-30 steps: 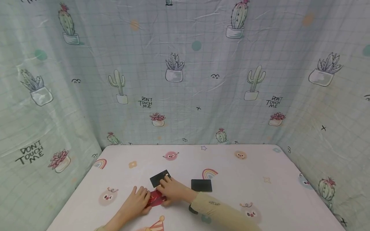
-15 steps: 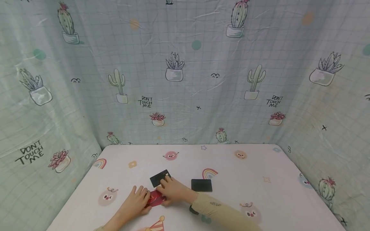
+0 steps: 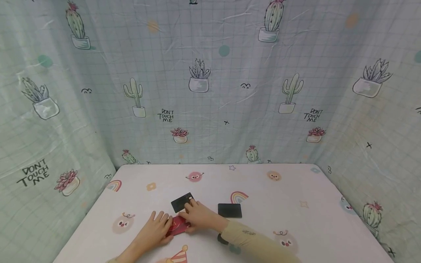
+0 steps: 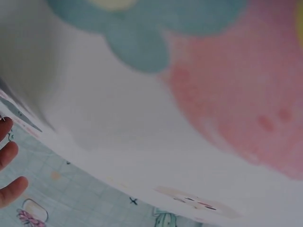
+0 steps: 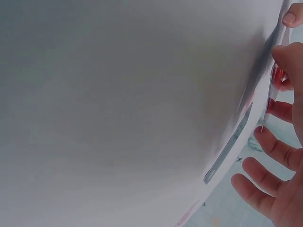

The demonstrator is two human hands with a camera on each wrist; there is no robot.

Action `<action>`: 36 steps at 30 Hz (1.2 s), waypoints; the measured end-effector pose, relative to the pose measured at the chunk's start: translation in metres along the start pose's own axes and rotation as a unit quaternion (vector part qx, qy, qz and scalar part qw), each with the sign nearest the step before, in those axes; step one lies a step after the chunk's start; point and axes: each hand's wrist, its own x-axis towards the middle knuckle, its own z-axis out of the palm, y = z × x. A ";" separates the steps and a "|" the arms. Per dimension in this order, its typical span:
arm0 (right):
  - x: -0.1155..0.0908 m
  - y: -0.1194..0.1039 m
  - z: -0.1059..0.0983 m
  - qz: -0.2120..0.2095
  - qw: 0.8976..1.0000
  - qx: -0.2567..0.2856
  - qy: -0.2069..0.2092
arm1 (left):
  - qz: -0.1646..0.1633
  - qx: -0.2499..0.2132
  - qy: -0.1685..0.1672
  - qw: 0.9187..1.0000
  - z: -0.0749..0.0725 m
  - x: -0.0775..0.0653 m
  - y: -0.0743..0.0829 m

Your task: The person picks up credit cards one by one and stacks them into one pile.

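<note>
In the head view a flat red card [image 3: 178,225] with a lighter curved line lies between both hands. My left hand [image 3: 158,228] holds its left side, thumb at the near edge and fingers over the top. My right hand [image 3: 201,218] pinches its right side. Seen edge-on in the right wrist view, the thin card [image 5: 271,92] sits between the right thumb and fingers [image 5: 281,111]. Just beyond it lies a black card [image 3: 180,203] with a small light square, one right fingertip overlapping its corner. The left wrist view catches only left fingertips [image 4: 10,153].
A plain black rectangle [image 3: 230,210] lies flat to the right, behind the right forearm. Cartoon prints cover the white table [image 3: 263,190]. A cactus-patterned curtain [image 3: 223,146] rises at the back and sides. Near the right sleeve [image 3: 253,239] shows a small dark object [image 3: 222,239].
Almost nothing moves. The right hand and sleeve shift very slightly right, while both hands keep their hold on the red card.
</note>
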 end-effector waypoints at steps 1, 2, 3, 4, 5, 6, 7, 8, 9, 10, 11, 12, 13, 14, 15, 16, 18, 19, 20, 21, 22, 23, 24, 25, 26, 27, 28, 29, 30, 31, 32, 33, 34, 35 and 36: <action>0.000 0.000 0.000 0.001 1.000 0.000 0.000 | 0.002 0.001 0.003 1.000 -0.001 0.000 0.000; -0.001 0.000 -0.001 0.001 1.000 0.000 -0.001 | 0.003 0.002 0.004 1.000 -0.001 0.001 0.000; -0.002 0.000 -0.001 0.002 1.000 0.001 -0.001 | 0.005 0.004 0.005 1.000 -0.002 0.001 0.000; -0.002 0.001 -0.002 0.002 1.000 0.003 -0.001 | 0.006 0.005 0.005 1.000 -0.003 0.001 0.001; -0.003 0.001 -0.003 0.003 1.000 0.004 -0.001 | 0.007 0.005 0.006 1.000 -0.003 0.002 0.001; -0.004 0.001 -0.004 0.003 1.000 0.005 0.000 | 0.008 0.005 0.007 1.000 -0.004 0.002 0.001; -0.005 0.001 -0.004 0.003 1.000 0.006 0.002 | 0.008 0.004 0.007 1.000 -0.005 0.003 0.001; -0.007 0.001 -0.005 0.003 1.000 0.005 0.004 | 0.008 0.003 0.007 1.000 -0.006 0.003 0.002; -0.008 0.001 -0.005 0.003 1.000 0.002 0.006 | 0.008 0.002 0.008 1.000 -0.007 0.003 0.002; -0.009 0.001 -0.005 0.002 1.000 -0.002 0.009 | 0.008 0.001 0.008 1.000 -0.007 0.004 0.003; -0.010 0.001 -0.005 0.002 1.000 -0.005 0.013 | 0.008 0.000 0.009 1.000 -0.008 0.004 0.003; -0.012 0.001 -0.005 0.001 1.000 -0.009 0.017 | 0.009 -0.001 0.009 1.000 -0.009 0.004 0.004; -0.013 0.001 -0.005 0.001 1.000 -0.013 0.021 | 0.010 -0.001 0.011 1.000 -0.010 0.005 0.005; -0.014 0.001 -0.005 0.000 1.000 -0.015 0.025 | 0.010 -0.002 0.012 1.000 -0.010 0.005 0.005; -0.015 0.001 -0.004 0.001 0.999 -0.017 0.027 | 0.010 -0.003 0.014 1.000 -0.010 0.006 0.006; -0.017 0.002 -0.004 0.001 0.999 -0.018 0.030 | 0.011 -0.003 0.017 1.000 -0.011 0.006 0.006; -0.019 0.002 -0.003 0.004 0.999 -0.019 0.031 | 0.012 -0.005 0.023 1.000 -0.011 0.008 0.008; -0.020 0.002 -0.003 0.005 0.999 -0.018 0.031 | 0.012 -0.006 0.025 1.000 -0.011 0.008 0.008; -0.021 0.002 -0.003 0.007 0.999 -0.017 0.031 | 0.012 -0.006 0.026 1.000 -0.011 0.008 0.009; -0.022 0.002 -0.003 0.008 0.999 -0.019 0.031 | 0.013 -0.007 0.027 1.000 -0.011 0.009 0.009; -0.024 0.002 -0.003 0.009 0.999 -0.021 0.031 | 0.012 -0.009 0.026 1.000 -0.012 0.010 0.010; -0.025 0.002 -0.004 0.010 0.999 -0.020 0.032 | 0.010 -0.013 0.023 1.000 -0.013 0.010 0.011; -0.027 0.003 -0.004 0.010 0.999 -0.019 0.033 | 0.009 -0.017 0.019 1.000 -0.014 0.011 0.012; -0.028 0.003 -0.005 0.011 0.999 -0.018 0.033 | 0.008 -0.020 0.013 1.000 -0.015 0.011 0.014; -0.030 0.003 -0.006 0.011 0.999 -0.016 0.034 | 0.007 -0.023 0.009 1.000 -0.016 0.012 0.015; -0.032 0.003 -0.006 0.011 0.999 -0.014 0.035 | 0.005 -0.026 0.005 1.000 -0.017 0.012 0.016; -0.034 0.003 -0.007 0.012 0.999 -0.009 0.035 | 0.003 -0.029 0.002 1.000 -0.017 0.013 0.017; -0.035 0.003 -0.007 0.012 0.999 -0.005 0.036 | 0.003 -0.031 0.000 1.000 -0.018 0.013 0.018; -0.036 0.004 -0.007 0.012 0.999 -0.002 0.036 | 0.002 -0.033 0.001 0.999 -0.019 0.014 0.019; -0.038 0.004 -0.007 0.013 0.999 0.001 0.036 | 0.003 -0.033 0.004 0.999 -0.019 0.014 0.019; -0.039 0.004 -0.007 0.015 0.999 0.005 0.035 | 0.003 -0.035 0.007 0.999 -0.019 0.015 0.020; -0.040 0.004 -0.007 0.016 0.999 0.006 0.034 | 0.002 -0.037 0.010 0.999 -0.020 0.015 0.021; -0.041 0.004 -0.007 0.018 0.999 0.007 0.032 | 0.002 -0.037 0.014 0.999 -0.020 0.016 0.021; -0.042 0.005 -0.007 0.019 0.999 0.007 0.031 | 0.003 -0.038 0.018 0.999 -0.021 0.016 0.022; -0.043 0.005 -0.007 0.020 0.999 0.007 0.031 | 0.004 -0.038 0.022 0.999 -0.022 0.016 0.023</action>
